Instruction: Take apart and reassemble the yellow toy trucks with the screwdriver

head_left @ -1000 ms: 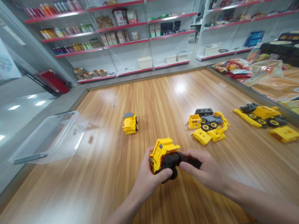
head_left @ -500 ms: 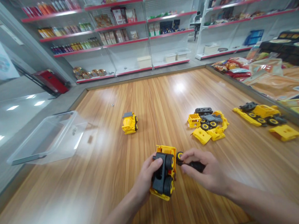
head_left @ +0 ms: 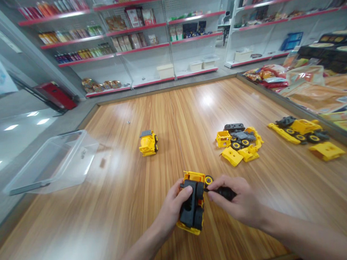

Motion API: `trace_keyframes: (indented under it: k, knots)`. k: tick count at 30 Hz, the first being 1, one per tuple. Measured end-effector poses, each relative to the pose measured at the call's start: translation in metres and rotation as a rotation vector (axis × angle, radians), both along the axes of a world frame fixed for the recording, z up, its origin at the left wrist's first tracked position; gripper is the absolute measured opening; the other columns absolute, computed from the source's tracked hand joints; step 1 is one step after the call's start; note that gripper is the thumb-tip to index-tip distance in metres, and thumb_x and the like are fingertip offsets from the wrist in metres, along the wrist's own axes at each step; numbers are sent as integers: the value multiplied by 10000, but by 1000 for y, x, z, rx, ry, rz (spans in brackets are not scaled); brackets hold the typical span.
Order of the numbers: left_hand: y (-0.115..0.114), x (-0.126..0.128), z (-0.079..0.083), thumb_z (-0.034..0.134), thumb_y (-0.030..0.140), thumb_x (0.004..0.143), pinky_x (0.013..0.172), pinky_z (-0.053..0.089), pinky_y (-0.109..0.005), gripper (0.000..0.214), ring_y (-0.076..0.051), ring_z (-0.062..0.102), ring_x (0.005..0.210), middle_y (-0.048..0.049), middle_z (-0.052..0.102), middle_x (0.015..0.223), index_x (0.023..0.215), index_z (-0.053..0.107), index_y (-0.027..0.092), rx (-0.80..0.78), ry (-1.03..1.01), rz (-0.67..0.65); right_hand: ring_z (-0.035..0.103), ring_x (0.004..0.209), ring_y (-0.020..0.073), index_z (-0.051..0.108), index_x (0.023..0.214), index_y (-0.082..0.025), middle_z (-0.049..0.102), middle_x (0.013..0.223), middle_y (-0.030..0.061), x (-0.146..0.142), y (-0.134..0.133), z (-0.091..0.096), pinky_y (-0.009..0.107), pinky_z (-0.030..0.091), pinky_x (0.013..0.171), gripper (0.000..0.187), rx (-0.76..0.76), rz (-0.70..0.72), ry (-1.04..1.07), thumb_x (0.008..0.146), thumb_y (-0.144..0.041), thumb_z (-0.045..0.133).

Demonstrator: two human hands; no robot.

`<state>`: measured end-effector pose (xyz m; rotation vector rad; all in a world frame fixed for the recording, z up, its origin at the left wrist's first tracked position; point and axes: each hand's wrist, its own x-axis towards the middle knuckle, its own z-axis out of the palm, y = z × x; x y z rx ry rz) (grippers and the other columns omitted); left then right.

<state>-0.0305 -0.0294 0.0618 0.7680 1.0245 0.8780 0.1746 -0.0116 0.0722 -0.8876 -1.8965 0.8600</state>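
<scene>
My left hand (head_left: pixel 170 209) is closed round a yellow toy truck (head_left: pixel 193 208) turned belly up, so its black chassis faces me, just above the wooden table (head_left: pixel 130 196). My right hand (head_left: pixel 240 202) is closed on a black-handled tool (head_left: pixel 225 191) whose tip meets the truck's side near a small yellow-hubbed wheel (head_left: pixel 208 180). Both hands sit at the table's near edge, centre.
A small yellow toy vehicle (head_left: pixel 148 142) stands mid-table. A heap of yellow and black toy parts (head_left: pixel 239 142) lies to the right, with another partly built truck (head_left: pixel 300 130) and a yellow piece (head_left: pixel 326 151) beyond. A clear plastic bin (head_left: pixel 52 162) overhangs the left edge. Store shelves line the back.
The truck was upright in both hands a second ago; my left hand has turned it upside down, and my right hand has brought the tool to its side.
</scene>
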Motion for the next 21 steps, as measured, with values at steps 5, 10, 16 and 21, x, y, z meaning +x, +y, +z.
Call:
trace_keyframes:
  k: [5,10,16,21]
  knots:
    - [0,0,-1,622,475,858,710,498,-273,396,-169,611,787,-57,624,900,1066,572,141,36,44,10,605,616,134,612,894,-186,653,750,20,-1,-1,-3,248,455,589,65,68,5,-28,853,-136,608]
    - [0,-2,1,647,450,853,739,487,-265,425,-161,602,813,-52,624,945,1148,555,159,89,68,-10,502,497,106,589,901,-179,570,657,-14,-1,-1,0,237,370,486,68,75,12,-89,858,-127,590]
    - [-1,-3,0,590,445,893,747,480,-270,379,-164,592,824,-49,616,926,1124,563,146,98,79,-40,596,637,149,585,892,-187,629,721,29,-1,-2,-8,262,431,605,105,169,65,-91,878,-90,548]
    - [-1,-4,-2,571,439,906,750,478,-276,367,-164,592,825,-47,610,936,1134,558,153,122,98,-54,572,598,135,585,866,-183,613,698,19,0,-3,-5,255,413,575,85,138,53,-104,888,-112,544]
